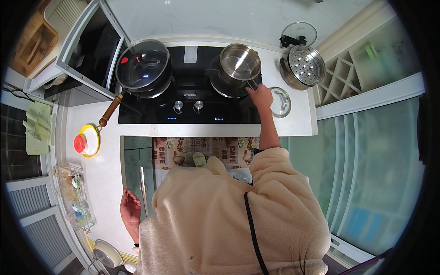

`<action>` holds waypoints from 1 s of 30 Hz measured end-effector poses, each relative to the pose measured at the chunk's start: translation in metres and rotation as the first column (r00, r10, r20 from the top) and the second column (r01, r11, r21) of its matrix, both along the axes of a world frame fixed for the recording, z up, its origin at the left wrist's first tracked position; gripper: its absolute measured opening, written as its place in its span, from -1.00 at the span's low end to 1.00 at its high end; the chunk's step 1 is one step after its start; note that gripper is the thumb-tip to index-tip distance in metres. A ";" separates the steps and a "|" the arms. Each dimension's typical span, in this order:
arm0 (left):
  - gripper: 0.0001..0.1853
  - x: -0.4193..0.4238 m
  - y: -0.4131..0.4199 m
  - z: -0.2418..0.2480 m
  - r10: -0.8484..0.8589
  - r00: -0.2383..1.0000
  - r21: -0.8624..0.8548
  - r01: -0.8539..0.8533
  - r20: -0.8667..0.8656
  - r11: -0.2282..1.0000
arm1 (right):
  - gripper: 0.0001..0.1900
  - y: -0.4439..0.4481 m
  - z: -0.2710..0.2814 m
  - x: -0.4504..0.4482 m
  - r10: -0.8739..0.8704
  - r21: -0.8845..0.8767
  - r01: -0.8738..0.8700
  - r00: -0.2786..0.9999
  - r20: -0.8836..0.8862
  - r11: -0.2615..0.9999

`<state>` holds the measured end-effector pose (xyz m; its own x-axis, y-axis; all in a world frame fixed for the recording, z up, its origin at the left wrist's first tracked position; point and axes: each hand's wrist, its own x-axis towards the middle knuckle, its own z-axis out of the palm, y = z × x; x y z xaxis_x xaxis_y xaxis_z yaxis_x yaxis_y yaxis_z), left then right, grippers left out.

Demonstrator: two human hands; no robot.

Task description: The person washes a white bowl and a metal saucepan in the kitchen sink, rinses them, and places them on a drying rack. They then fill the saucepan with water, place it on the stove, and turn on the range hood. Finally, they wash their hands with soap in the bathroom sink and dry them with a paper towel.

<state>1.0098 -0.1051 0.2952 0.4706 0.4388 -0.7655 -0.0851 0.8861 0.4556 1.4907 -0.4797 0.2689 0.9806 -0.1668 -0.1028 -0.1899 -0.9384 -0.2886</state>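
My right hand (260, 98) is closed around the short handle of a stainless steel saucepan (240, 63), which sits over the right burner of the black gas hob (189, 110). Just right of that hand a round glass lid (281, 102) lies on the white counter. On the left burner stands a dark wok (146, 68) under a glass lid, its wooden handle (111, 110) pointing towards the near left. My left hand (131, 208) hangs by the left counter's edge, fingers loosely curled and apart; nothing shows in it.
A steamer pot (304, 68) with a perforated insert stands at the back right, another glass lid (304, 32) behind it. On the left counter are a yellow-rimmed plate (91, 141) with a red-rimmed item and a wire rack of bottles (74, 199). A glass-fronted cabinet door (92, 44) stands at upper left.
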 end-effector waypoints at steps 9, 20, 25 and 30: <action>-0.90 0.010 -0.001 0.001 -0.042 0.999 0.029 0.043 -0.013 0.999 | -0.52 0.000 -0.006 -0.003 0.012 0.007 -0.012 1.000 0.028 1.000; -0.85 0.004 0.011 -0.009 -0.034 0.999 0.007 0.034 0.041 0.999 | -0.55 -0.002 -0.024 -0.017 0.014 0.045 -0.019 0.994 0.108 0.999; -0.86 -0.001 0.016 -0.009 -0.064 0.997 -0.005 0.064 0.047 0.998 | -0.56 0.002 -0.018 -0.014 0.048 0.026 -0.052 0.987 0.151 0.998; -0.91 0.001 0.013 -0.006 -0.053 0.999 0.019 0.053 0.010 0.998 | -0.55 0.004 -0.006 -0.006 0.030 0.013 -0.031 0.998 0.050 0.999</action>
<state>1.0104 -0.0918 0.2895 0.5014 0.4271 -0.7525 -0.0430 0.8809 0.4713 1.4843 -0.4762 0.2624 0.9891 -0.1359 -0.0560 -0.1466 -0.9395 -0.3096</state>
